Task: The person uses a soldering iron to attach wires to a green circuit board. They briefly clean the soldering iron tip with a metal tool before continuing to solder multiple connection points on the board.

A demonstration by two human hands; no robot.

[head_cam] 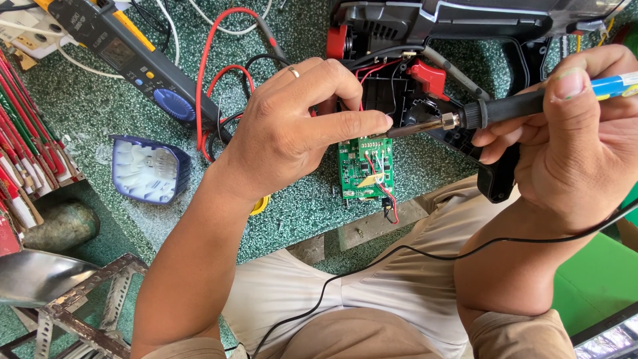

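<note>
A green circuit board [365, 169] with red and white wires lies on the speckled green bench, wired to an opened black power tool housing [425, 40] with red parts. My left hand [299, 116] rests over the board's top edge, fingers pinched close together beside the iron's tip; what they hold is too small to tell. My right hand [571, 133] grips a soldering iron [492, 111] with a black handle and blue barrel. Its metal tip points left and sits just above the board, near my left index finger.
A clamp meter [129, 56] with red and black leads lies at the upper left. A blue and white plastic part [147, 169] sits left of my left wrist. Red-striped boxes [23, 146] line the left edge. The iron's black cord [372, 262] crosses my lap.
</note>
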